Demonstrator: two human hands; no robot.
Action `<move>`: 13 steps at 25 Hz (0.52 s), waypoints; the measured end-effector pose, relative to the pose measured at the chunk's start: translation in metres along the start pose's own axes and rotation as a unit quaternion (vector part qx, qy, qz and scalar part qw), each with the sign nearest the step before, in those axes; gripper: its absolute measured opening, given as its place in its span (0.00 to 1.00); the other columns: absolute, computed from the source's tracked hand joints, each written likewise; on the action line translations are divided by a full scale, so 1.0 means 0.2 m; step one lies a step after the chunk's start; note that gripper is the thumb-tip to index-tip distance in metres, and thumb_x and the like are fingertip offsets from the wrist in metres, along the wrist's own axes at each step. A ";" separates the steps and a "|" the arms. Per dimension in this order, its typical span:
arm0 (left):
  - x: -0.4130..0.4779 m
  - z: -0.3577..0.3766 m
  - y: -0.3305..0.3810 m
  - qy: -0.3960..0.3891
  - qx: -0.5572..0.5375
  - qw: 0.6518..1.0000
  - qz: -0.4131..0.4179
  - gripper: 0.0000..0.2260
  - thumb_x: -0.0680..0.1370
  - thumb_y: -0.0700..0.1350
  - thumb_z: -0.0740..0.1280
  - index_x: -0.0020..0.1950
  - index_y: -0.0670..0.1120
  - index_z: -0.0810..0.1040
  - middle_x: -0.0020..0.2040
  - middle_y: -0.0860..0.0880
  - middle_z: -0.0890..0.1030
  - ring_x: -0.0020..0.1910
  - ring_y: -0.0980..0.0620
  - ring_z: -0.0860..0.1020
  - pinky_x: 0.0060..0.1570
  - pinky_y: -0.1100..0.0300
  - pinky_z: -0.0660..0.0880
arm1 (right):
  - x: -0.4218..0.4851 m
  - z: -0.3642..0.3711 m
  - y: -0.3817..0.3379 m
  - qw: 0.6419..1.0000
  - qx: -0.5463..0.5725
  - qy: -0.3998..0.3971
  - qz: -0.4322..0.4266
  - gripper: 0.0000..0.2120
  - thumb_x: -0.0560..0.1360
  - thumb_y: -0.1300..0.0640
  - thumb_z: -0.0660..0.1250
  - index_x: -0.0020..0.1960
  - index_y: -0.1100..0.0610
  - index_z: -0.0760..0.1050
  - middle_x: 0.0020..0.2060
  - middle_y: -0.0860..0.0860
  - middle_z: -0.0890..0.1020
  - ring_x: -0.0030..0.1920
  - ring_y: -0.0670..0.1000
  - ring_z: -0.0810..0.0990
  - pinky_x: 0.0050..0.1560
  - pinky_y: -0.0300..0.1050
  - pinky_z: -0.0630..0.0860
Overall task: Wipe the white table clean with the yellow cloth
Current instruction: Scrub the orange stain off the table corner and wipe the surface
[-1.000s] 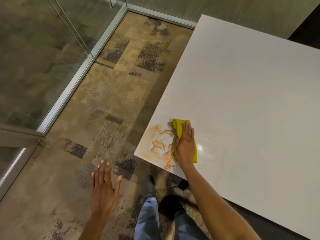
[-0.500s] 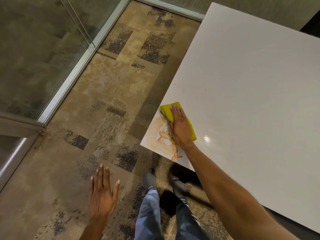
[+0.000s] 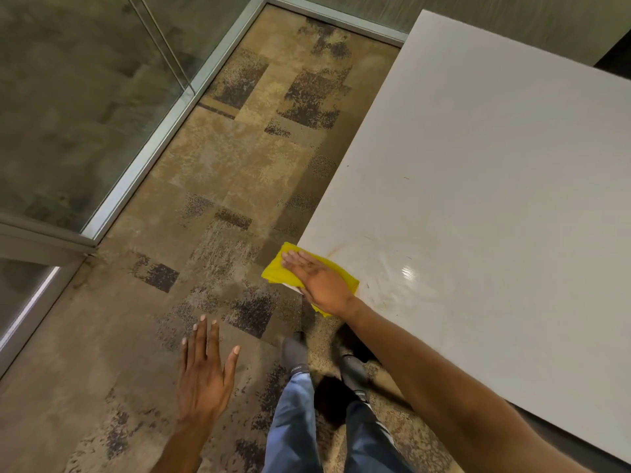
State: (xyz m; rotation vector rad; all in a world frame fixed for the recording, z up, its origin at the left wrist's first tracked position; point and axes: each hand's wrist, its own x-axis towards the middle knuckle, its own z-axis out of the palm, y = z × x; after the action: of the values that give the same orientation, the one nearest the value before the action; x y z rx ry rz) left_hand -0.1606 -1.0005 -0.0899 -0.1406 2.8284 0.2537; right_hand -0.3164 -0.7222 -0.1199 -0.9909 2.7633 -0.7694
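Observation:
The white table [image 3: 478,186] fills the right side of the view. On its near left corner lies the yellow cloth [image 3: 278,273], hanging partly over the edge. My right hand [image 3: 321,281] presses flat on the cloth with the fingers stretched toward the left. Faint orange streaks and a wet sheen [image 3: 392,271] show on the table just right of the cloth. My left hand [image 3: 205,373] hovers over the floor to the left, fingers spread, holding nothing.
Patterned brown carpet [image 3: 239,158] lies left of the table. A glass wall with a metal frame [image 3: 160,138] runs along the left. My legs and dark shoes [image 3: 297,356] stand at the table's corner.
My right hand has swept the cloth left across the orange smear to the table's corner edge. The thick orange stain is now gone, leaving only faint streaks. My left hand has barely moved.

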 end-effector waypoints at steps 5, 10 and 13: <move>-0.02 -0.02 -0.02 0.003 0.002 1.000 -0.011 0.36 0.83 0.65 0.46 0.82 0.41 0.60 0.84 0.44 0.53 0.82 0.43 0.57 0.81 0.48 0.47 | -0.10 -0.01 0.00 0.999 0.024 -0.026 -0.042 0.28 0.77 0.62 0.63 0.76 0.62 0.61 0.76 0.58 0.62 0.77 0.54 0.59 0.79 0.47 0.48; -0.04 -0.04 0.00 0.008 -0.003 1.000 -0.016 0.36 0.83 0.65 0.46 0.82 0.41 0.60 0.84 0.43 0.54 0.83 0.43 0.56 0.82 0.46 0.48 | -0.24 -0.05 0.03 0.998 0.020 -0.042 -0.049 0.28 0.78 0.61 0.64 0.76 0.59 0.62 0.77 0.55 0.62 0.78 0.51 0.56 0.79 0.44 0.46; -0.04 -0.04 0.02 0.007 -0.001 1.000 -0.019 0.37 0.83 0.66 0.44 0.83 0.42 0.57 0.84 0.43 0.53 0.83 0.44 0.53 0.82 0.45 0.48 | -0.38 -0.09 0.06 0.998 0.014 -0.050 -0.039 0.29 0.76 0.62 0.65 0.76 0.59 0.61 0.77 0.54 0.62 0.78 0.51 0.56 0.78 0.47 0.50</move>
State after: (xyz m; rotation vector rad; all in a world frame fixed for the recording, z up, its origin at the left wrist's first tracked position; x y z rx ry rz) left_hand -0.1555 -0.9984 -0.0790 -0.1972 2.8354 0.2479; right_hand -0.2690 -0.6598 -0.1151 -1.1054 2.6361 -0.7440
